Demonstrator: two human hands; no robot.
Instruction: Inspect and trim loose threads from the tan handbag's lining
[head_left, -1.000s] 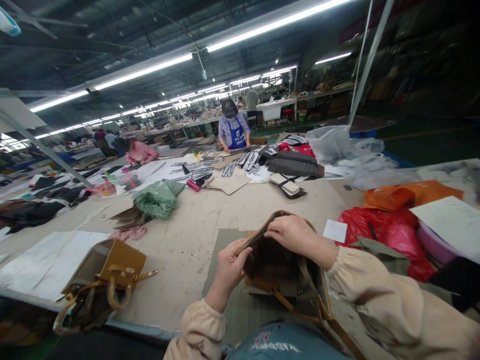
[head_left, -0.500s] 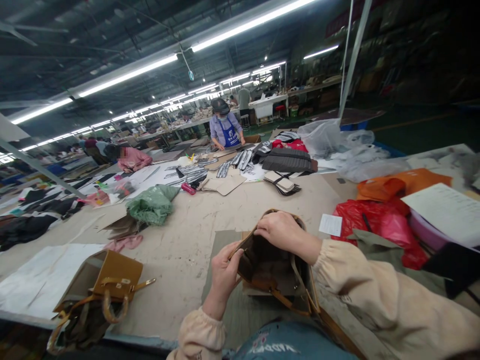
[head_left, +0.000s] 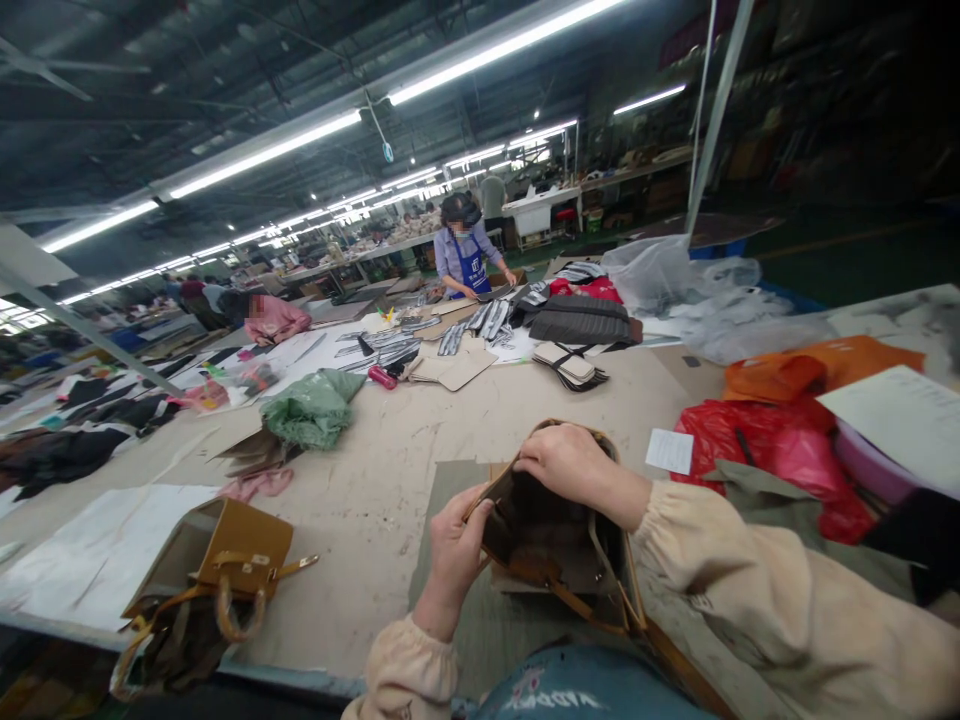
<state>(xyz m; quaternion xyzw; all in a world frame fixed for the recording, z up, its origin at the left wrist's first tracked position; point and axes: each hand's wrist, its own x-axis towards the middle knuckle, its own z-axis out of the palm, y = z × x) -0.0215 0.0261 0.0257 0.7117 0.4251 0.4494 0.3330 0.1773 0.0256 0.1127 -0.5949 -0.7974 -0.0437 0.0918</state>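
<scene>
At nine o'clock a finished tan handbag [head_left: 225, 560] sits on the surface [head_left: 375, 470], out of my way. My left hand [head_left: 457, 545] pinches the brown bag [head_left: 551, 540] by its near rim while my right hand [head_left: 566, 460] clenches the far rim, spreading the mouth open in front of me. Red plastic bag [head_left: 757, 445] at two o'clock.

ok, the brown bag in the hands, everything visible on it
The brown bag looks like stiff tan leather with a darker lining. It sits mouth-up and open on a grey mat on the worktable. The left hand grips the near-left rim; the right hand clamps the far rim, spreading the mouth. A tan strap trails from its near side toward the person. Inside is dark; contents unclear.
</scene>
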